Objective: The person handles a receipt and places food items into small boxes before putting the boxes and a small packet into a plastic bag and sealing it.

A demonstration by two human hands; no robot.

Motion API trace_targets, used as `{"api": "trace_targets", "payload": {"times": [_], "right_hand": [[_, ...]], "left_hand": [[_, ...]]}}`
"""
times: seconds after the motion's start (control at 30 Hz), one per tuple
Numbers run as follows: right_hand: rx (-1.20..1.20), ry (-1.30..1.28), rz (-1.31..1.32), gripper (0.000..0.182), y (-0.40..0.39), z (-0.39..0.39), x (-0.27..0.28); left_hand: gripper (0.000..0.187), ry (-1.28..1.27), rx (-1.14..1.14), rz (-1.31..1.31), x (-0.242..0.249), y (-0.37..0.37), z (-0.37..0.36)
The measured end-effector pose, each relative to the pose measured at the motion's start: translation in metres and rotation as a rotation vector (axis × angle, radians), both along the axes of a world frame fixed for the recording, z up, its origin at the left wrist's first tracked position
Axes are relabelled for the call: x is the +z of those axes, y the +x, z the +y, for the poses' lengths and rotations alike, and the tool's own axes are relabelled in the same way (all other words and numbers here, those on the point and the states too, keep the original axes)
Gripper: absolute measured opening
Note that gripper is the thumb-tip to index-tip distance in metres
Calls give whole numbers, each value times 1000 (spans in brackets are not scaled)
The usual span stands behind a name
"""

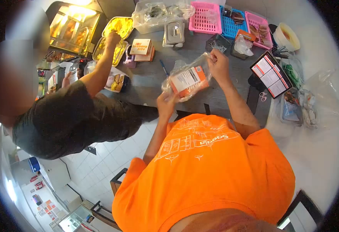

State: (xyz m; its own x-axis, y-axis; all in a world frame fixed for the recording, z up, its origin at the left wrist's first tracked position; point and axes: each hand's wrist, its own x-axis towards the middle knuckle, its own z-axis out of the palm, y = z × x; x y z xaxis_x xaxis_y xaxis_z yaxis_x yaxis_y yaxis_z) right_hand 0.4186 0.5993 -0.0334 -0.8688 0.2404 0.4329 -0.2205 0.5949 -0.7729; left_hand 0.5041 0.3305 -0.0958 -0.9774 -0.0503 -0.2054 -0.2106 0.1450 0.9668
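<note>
Both my hands hold a clear plastic bag [199, 62] above the grey table. Inside it lies an orange packet [189, 81] with a white printed label facing up. My left hand [167, 103] is closed on the bag's lower left edge. Higher up on the right, my right hand [218, 63] pinches the bag's upper corner. A blue pen [164, 67] lies on the table just left of the bag. Behind my right hand stands a dark container [218, 41] with thin metal-looking items in it.
At the left, a co-worker [76, 112] reaches into trays of yellow food [117, 29]. Pink [205, 17] and blue baskets [231, 24] line the back. A tablet [270, 74] and pink scissors [262, 96] are at the right. Printed boxes [140, 47] stand left of a lidded metal container [174, 32].
</note>
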Motion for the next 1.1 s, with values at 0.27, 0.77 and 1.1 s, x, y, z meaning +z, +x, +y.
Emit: {"api": "trace_targets", "payload": {"times": [0.27,0.77,1.1], "right_hand": [[419,-304,-373,20,30,24,101],[645,147,-351,24,48,154,135],[55,637,-669,22,-89,261,-125]], "left_hand": [[36,-93,17,234,128,5,4],[41,504,-244,-50,134,-9,83],[37,-634,-302,132,162,-7,81]]}}
